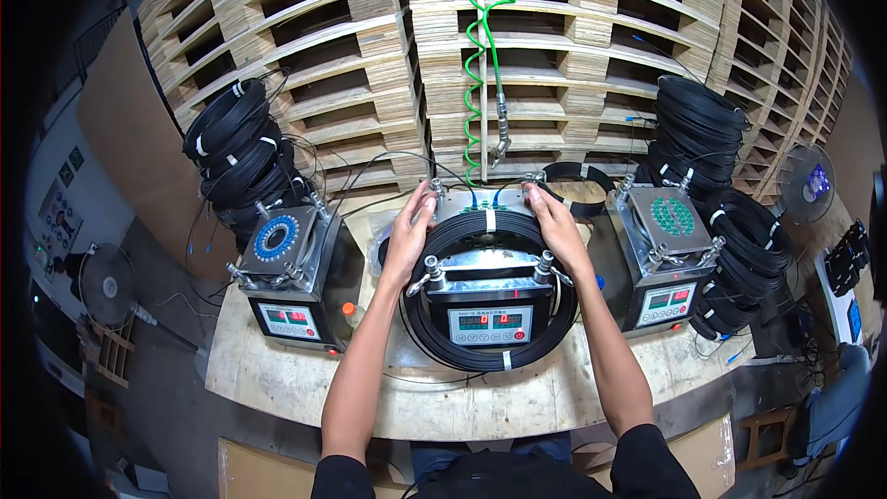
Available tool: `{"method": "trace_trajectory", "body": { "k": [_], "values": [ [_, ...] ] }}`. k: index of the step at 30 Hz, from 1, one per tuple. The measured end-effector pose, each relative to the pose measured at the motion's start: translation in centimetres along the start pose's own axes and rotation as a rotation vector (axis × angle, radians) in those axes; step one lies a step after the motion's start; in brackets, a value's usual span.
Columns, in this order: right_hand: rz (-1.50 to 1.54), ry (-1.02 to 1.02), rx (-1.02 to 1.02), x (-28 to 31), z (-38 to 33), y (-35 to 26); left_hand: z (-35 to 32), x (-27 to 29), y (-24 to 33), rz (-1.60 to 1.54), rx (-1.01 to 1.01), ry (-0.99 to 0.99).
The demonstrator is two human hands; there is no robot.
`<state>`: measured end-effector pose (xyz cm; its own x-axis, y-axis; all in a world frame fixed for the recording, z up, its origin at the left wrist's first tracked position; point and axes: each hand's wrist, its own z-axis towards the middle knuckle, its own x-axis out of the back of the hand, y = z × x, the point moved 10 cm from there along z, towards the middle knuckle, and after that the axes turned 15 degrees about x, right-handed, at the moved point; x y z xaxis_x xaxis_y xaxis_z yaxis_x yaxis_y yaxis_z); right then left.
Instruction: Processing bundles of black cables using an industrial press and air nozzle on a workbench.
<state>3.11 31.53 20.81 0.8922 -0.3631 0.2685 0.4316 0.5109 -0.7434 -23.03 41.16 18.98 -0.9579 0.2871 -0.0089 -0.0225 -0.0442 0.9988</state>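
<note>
In the middle of the bench stands a polishing machine with a lit display. A coil of black cable, tied with white bands, rests around it. Two blue-booted connectors sit at the far side of its metal plate, with thin cables leading off. My left hand is raised at the plate's far left corner, fingers stretched beside a clamp post. Opposite it, my right hand reaches the far right corner, fingers extended next to another clamp. Neither hand visibly holds anything; contact with the posts is unclear.
Similar machines flank this one: left with a blue ring of connectors, right with green ones. Black cable coils pile up at left and right. A green spiral air hose hangs before wooden pallets. An orange-capped bottle stands near my left forearm.
</note>
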Motion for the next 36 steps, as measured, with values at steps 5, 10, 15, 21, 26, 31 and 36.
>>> {"method": "trace_trajectory", "body": {
  "k": [5,10,15,21,26,31,36],
  "values": [
    [-0.126,0.002,-0.074,0.5,-0.4,-0.3,0.0,-0.3,-0.7,-0.015,0.078,-0.045],
    [-0.088,0.002,-0.056,0.3,-0.3,-0.4,0.0,0.3,-0.7,0.069,0.035,0.009],
    [0.027,-0.004,-0.010,0.1,0.0,0.2,-0.2,0.6,-0.4,0.070,0.049,0.068],
    [-0.019,0.000,0.011,0.2,0.1,0.1,-0.2,0.2,-0.5,0.053,0.043,0.037],
    [-0.094,0.010,-0.009,0.3,0.0,0.2,0.2,0.1,-1.1,0.012,0.057,-0.014],
    [-0.067,0.018,-0.010,0.4,0.0,0.0,-0.2,0.0,-0.5,0.066,0.046,0.007],
    [0.082,0.013,-0.028,0.1,0.0,0.2,-0.1,0.4,-0.5,0.107,0.031,0.040]
  ]
}}
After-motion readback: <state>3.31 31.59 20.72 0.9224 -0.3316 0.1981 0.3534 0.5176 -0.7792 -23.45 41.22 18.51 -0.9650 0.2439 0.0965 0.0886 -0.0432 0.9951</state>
